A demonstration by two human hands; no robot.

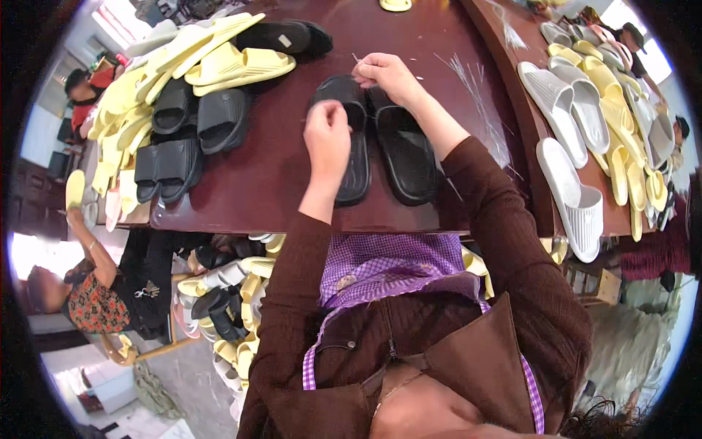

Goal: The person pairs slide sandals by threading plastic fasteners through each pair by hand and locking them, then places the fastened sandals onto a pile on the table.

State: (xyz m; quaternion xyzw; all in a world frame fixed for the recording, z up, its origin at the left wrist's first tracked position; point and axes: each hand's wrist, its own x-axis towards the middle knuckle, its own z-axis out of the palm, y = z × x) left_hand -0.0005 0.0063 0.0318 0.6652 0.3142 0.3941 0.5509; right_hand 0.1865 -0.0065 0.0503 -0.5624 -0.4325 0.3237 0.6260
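Two black slide sandals, the left one point(355, 179) and the right one point(408, 161), lie side by side at the table's near edge, toes pointing away from me. Over the left sandal, my left hand point(327, 135) is closed, fingers curled; whatever it may hold is too small to make out. My right hand point(387, 77) is pinched above the toe ends of the pair, and a thin strand seems to poke from its fingertips. To its right, a loose bunch of thin clear strands point(472, 91) is spread on the table.
On the dark red table point(270, 168), black slides point(223, 121) and a heap of yellow slides point(219, 66) sit at the left. Grey and white slides point(570, 197) and more yellow ones cover the right-hand table. A person point(95, 293) stands at the left near a stocked rack.
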